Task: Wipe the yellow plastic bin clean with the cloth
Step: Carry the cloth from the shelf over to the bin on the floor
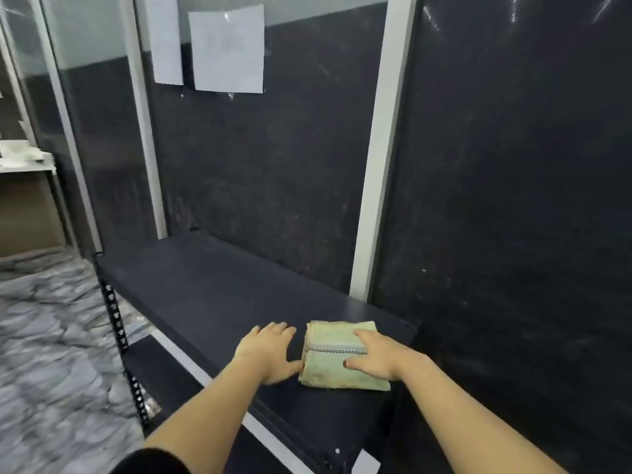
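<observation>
Here, flat hands: right hand [372, 357] on folded cloth [328, 367], left hand [268, 350] on dark shelf [205, 289].

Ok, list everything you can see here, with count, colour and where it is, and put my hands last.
cloth: one, pale green, folded, on the near right part of the shelf.
shelf: one, black, against the dark wall.
paper sheets: two, white, stuck on the wall above.
floor: grey marbled, left of the shelf.
yellow bin: none in view.
left hand: one, flat on the shelf, beside the cloth.
right hand: one, flat on top of the cloth.
</observation>
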`<state>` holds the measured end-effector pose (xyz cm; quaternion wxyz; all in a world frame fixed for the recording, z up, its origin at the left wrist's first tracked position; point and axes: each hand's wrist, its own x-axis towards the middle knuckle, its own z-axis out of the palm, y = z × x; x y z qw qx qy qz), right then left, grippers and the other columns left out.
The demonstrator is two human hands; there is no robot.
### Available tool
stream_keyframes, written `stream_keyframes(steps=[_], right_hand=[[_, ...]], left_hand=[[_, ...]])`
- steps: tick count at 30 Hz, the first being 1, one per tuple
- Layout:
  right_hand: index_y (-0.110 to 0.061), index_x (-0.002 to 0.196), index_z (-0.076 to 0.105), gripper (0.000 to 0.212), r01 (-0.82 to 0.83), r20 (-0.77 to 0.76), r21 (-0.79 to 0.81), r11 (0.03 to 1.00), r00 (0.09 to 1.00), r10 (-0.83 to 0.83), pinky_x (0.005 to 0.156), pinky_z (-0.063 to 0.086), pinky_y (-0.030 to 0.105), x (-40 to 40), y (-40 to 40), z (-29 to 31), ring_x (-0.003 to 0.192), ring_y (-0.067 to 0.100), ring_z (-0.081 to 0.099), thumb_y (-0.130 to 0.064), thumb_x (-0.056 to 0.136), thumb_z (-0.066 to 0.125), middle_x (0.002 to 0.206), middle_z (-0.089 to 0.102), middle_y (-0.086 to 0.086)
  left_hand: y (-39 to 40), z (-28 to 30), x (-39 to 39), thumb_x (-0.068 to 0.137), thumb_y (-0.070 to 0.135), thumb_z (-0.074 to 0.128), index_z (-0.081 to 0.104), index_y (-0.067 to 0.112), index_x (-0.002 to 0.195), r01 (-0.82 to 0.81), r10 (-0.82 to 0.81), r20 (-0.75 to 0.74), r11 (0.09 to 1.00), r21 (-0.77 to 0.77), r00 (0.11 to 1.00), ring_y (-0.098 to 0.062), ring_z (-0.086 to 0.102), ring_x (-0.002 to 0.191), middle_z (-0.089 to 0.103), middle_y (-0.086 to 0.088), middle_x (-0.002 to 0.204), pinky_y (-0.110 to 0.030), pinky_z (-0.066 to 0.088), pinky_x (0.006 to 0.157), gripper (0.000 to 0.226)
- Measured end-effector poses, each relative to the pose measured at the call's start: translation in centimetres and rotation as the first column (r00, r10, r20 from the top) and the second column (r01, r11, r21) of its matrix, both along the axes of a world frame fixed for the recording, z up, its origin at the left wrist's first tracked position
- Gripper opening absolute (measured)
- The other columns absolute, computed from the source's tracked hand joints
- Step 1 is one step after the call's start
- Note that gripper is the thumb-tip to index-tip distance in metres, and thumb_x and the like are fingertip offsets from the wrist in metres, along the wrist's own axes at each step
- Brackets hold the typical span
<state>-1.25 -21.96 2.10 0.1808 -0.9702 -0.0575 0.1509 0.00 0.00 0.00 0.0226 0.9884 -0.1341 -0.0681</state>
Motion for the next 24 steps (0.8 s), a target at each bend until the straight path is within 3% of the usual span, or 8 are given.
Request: stream_keyframes(steps=[4,12,17,21,24], right_hand=[[-0.021,0.144,0.016,0.081,-0.028,0.002,-0.023,0.999,1.0,0.028,0.112,0.025,0.038,1.3,0.6,-2.0,0.139,0.024,0.023,-0.052,0.079,0.052,0.155,0.018,0.0],[-0.02,0.145,0.014,0.08,-0.1,0.169,-0.055,0.993,0.98,0.108,0.118,0.003,0.038,2.8,0.8,-6.2,0.144,0.015,0.001,-0.06,0.082,0.044,0.157,0.006,-0.001],[-0.023,0.144,0.015,0.078,-0.056,0.327,-0.055,0.997,0.942,0.071,0.115,0.012,0.034,2.7,1.0,-7.8,0.14,0.014,0.017,-0.062,0.081,0.039,0.152,0.022,-0.005],[-0.025,0.143,0.018,0.077,-0.058,0.365,-0.08,0.995,0.927,0.084,0.11,0.022,0.035,2.9,1.0,-8.0,0.131,0.015,0.027,-0.064,0.08,0.038,0.14,0.035,-0.008],[-0.028,0.139,0.027,0.071,-0.054,0.387,-0.078,0.995,0.919,0.08,0.104,0.026,0.035,2.9,0.8,-8.3,0.124,0.015,0.032,-0.065,0.08,0.037,0.132,0.039,-0.01]], left_hand=[[-0.4,-3.1,-0.2,0.091,0.053,0.032,0.01,0.018,0.15,-0.086,0.086,-0.007,0.996,-0.036,0.996,-0.022,0.005,0.148,0.008,-0.003,0.161,-0.041,0.007,0.12,0.072],[-0.8,-7.0,-0.4,0.091,0.052,0.021,0.016,0.023,0.149,-0.116,0.137,0.081,0.968,-0.221,0.987,-0.016,0.002,0.148,0.008,0.001,0.161,-0.035,0.002,0.12,0.065],[-0.7,-7.4,-0.1,0.09,0.054,0.023,0.016,0.025,0.149,-0.115,0.144,0.099,0.962,-0.249,0.985,-0.014,0.002,0.148,0.009,0.003,0.161,-0.033,0.001,0.12,0.066],[-0.7,-7.5,-0.1,0.068,0.064,0.001,0.017,0.026,0.148,-0.112,0.142,0.098,0.958,-0.262,0.985,-0.013,0.003,0.148,0.01,0.004,0.161,-0.032,0.0,0.119,0.09],[-0.8,-7.5,-0.2,0.068,0.064,0.001,0.017,0.027,0.148,-0.116,0.147,0.1,0.955,-0.271,0.984,-0.013,0.003,0.148,0.01,0.004,0.161,-0.032,-0.001,0.119,0.09]])
